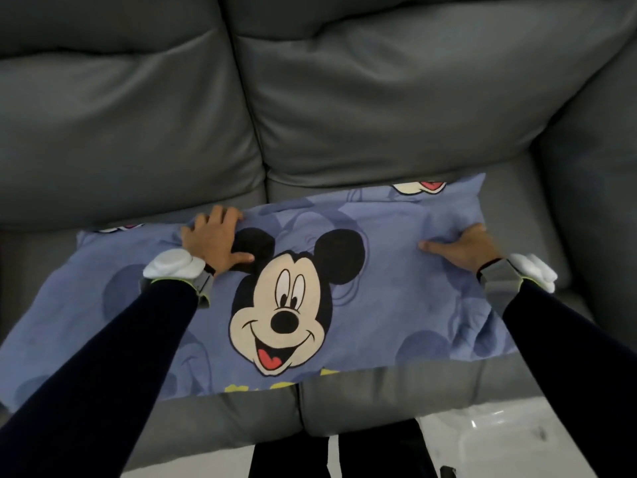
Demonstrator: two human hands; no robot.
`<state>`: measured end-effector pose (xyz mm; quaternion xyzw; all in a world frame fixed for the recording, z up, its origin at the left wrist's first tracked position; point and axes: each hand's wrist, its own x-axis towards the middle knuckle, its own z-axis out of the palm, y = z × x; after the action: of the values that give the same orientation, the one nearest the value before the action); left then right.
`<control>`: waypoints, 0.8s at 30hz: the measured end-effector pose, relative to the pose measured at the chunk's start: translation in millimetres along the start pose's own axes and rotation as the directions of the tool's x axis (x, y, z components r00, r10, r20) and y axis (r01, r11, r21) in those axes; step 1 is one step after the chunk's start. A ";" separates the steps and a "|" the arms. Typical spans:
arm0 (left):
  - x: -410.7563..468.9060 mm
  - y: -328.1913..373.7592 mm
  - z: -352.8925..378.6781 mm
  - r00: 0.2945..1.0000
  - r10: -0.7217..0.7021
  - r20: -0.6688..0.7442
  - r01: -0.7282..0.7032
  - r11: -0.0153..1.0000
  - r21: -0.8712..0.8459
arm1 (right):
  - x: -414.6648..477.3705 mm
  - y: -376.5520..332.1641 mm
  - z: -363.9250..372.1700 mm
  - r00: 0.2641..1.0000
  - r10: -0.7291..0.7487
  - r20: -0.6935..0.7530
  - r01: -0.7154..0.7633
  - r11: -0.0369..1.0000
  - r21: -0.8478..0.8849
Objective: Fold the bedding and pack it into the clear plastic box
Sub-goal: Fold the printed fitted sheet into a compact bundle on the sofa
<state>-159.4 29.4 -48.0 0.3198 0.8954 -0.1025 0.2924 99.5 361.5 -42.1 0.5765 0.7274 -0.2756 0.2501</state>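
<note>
Grip: left hand (213, 241), right hand (463, 248), two, both clutching one blue bedding (386, 291) on one sofa (379, 98).

No word or number can be read. The blue printed fabric bedding (396, 270), spread on the grey leather sofa (138, 115), carries yellow block lettering (275, 382) along its near folded edge. Only the tops of the letters show, too cut off to make out. The one recognisable mark on it is a large cartoon mouse face (286, 305) with round black ears, printed at its centre.
</note>
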 end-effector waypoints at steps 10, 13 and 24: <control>36.1 73.1 -42.6 0.986 0.160 0.046 -0.122 0.883 -0.453 | 11.0 -16.4 -29.1 0.782 -0.011 0.623 -0.421 0.727 0.542; 51.8 76.9 -42.6 0.989 0.130 -0.075 -0.146 0.950 -0.276 | 20.5 -12.5 -51.2 0.677 -0.107 0.728 -0.510 0.646 0.569; 78.3 72.1 -4.0 0.998 -0.061 0.011 0.061 0.955 -0.289 | 65.7 -26.2 -74.9 0.716 -0.186 0.672 -0.600 0.327 0.730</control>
<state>-164.5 126.9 -90.6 0.2457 0.9099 0.0203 0.3335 56.7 454.3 -29.8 0.5709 0.2117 -0.7784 0.1525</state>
